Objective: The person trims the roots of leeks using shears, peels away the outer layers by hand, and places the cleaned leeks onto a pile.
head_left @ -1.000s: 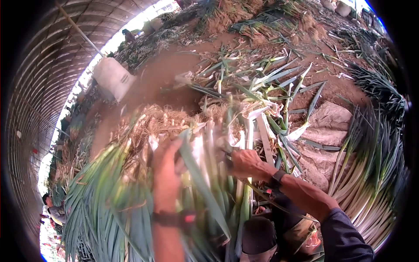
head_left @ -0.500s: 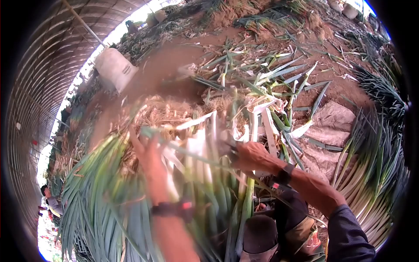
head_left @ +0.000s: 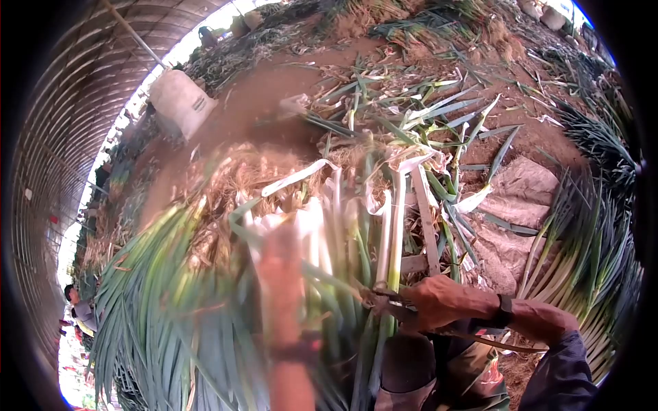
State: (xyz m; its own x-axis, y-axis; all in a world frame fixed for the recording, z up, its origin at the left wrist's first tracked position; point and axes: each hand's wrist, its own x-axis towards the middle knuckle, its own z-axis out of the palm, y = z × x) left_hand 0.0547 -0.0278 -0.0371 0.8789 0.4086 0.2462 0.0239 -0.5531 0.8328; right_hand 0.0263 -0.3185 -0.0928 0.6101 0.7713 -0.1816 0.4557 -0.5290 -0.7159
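Several green onions [head_left: 315, 236] with white stalks stand side by side in front of me, roots away from me and green leaves towards me. My left hand [head_left: 281, 246] is over their white stalks, smeared by motion, so its fingers cannot be made out. Lower and to the right, my right hand [head_left: 439, 301] is closed on a brown strip [head_left: 391, 300], near the leaves of the rightmost stalks. A tail of the strip trails right below my wrist. A bent, pale leaf [head_left: 298, 178] lies across the root ends.
A heap of green onions [head_left: 151, 274] spreads to the left, and another bundle [head_left: 582, 274] lies at right beside brown sacking [head_left: 517, 195]. Loose leaves [head_left: 439, 116] litter the soil ahead. A white sack [head_left: 181, 103] stands at back left. A person [head_left: 82, 308] is at far left.
My right hand has moved down and right, towards me, with the brown strip in it. My left hand has shifted right across the white stalks.
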